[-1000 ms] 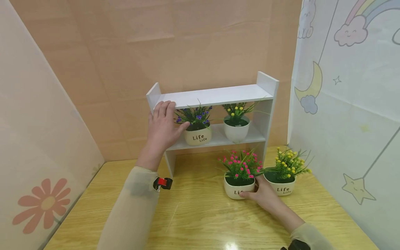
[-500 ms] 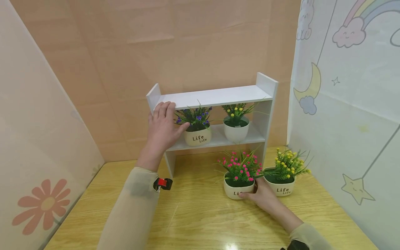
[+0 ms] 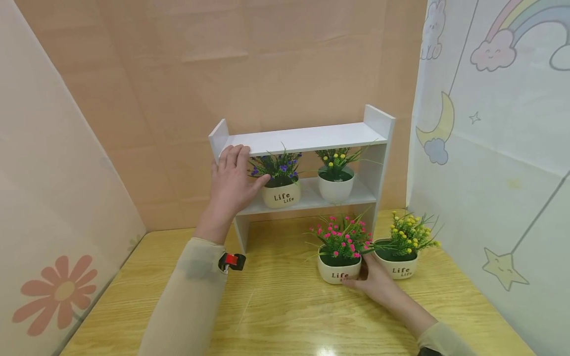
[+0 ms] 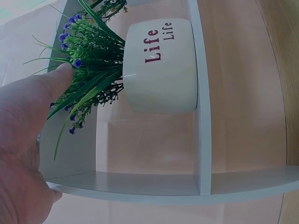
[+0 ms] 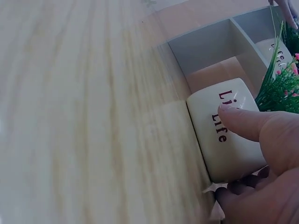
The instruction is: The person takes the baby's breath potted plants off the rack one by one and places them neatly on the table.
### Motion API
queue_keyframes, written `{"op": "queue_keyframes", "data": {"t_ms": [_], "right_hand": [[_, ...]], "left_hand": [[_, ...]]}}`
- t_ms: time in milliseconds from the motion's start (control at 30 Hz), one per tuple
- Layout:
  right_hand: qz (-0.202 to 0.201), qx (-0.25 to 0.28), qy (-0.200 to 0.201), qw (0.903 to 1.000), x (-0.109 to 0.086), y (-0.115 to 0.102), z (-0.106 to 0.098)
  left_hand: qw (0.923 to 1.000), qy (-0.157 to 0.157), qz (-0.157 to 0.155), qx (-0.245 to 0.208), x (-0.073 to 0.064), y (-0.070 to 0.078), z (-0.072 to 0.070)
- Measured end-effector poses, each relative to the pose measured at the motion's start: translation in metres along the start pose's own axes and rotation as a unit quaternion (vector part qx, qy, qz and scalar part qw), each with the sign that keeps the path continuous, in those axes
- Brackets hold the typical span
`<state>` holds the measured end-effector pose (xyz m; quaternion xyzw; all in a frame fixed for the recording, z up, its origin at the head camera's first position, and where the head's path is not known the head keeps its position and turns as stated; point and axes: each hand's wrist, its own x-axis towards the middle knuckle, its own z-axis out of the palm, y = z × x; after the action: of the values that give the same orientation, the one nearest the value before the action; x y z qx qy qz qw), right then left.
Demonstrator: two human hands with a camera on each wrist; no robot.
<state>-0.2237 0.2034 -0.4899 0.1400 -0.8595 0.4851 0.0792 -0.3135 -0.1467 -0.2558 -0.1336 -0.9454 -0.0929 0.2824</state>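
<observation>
While the right hand (image 3: 376,283) grasps the pink-flowered pot (image 3: 335,271) on the table (image 3: 271,311), thumb in front, fingers round its right side, a low, level hold seems best. Yellow-flowered pot (image 3: 403,269) just beside: mind the knuckles. Beyond, left hand (image 3: 231,185) rests unclenched on the white shelf (image 3: 307,137) at its top left corner; light pressure should suffice, thumb clear of the purple flowers (image 3: 283,168).

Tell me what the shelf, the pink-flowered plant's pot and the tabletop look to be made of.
Shelf: probably white-coated board, satin; flat panels, straight edges.
Pot: cream plastic or glazed ceramic, I can't tell which; smooth, rounded walls with a sheen.
Tabletop: wood or wood-look laminate, glossy; grain streaks and a bright light reflection show.
</observation>
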Motion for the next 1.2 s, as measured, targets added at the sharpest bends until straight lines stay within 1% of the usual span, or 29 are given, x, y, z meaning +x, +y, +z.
{"op": "queue_keyframes", "data": {"t_ms": [133,267,400,467,533,600,767,833,1033,1200], "right_hand": [[-0.011,0.035,-0.023,0.9991,-0.008,-0.007,-0.004],[-0.017,0.023,-0.032,0.9991,-0.014,-0.015,-0.009],[0.010,0.009,-0.043,0.9990,-0.021,-0.024,-0.015],[0.029,0.007,-0.051,0.9983,-0.026,-0.028,-0.018],[0.040,0.008,-0.057,0.9975,-0.030,-0.032,-0.020],[0.035,0.009,-0.061,0.9975,-0.034,-0.035,-0.022],[0.010,0.016,-0.066,0.9976,-0.040,-0.043,-0.025],[0.011,0.015,-0.070,0.9974,-0.042,-0.046,-0.027],[0.031,-0.009,-0.071,0.9969,-0.049,-0.060,-0.032],[0.027,-0.051,-0.059,0.9966,-0.053,-0.073,-0.036]], "left_hand": [[1.0000,0.001,0.001,0.001,0.000,0.000,0.000],[1.0000,0.002,0.002,0.005,0.001,0.000,0.000],[1.0000,0.005,0.006,0.006,0.001,0.000,-0.001],[0.9999,0.007,0.008,0.005,0.001,0.000,-0.001],[0.9999,0.008,0.009,0.003,0.001,0.000,-0.001],[0.9999,0.008,0.009,0.002,0.001,-0.001,-0.001],[0.9999,0.008,0.009,0.002,0.001,-0.001,-0.001],[0.9999,0.008,0.009,0.002,0.000,-0.001,-0.001],[0.9999,0.010,0.010,-0.002,0.000,-0.002,-0.001],[0.9999,0.010,0.011,-0.005,-0.001,-0.001,-0.001]]}}
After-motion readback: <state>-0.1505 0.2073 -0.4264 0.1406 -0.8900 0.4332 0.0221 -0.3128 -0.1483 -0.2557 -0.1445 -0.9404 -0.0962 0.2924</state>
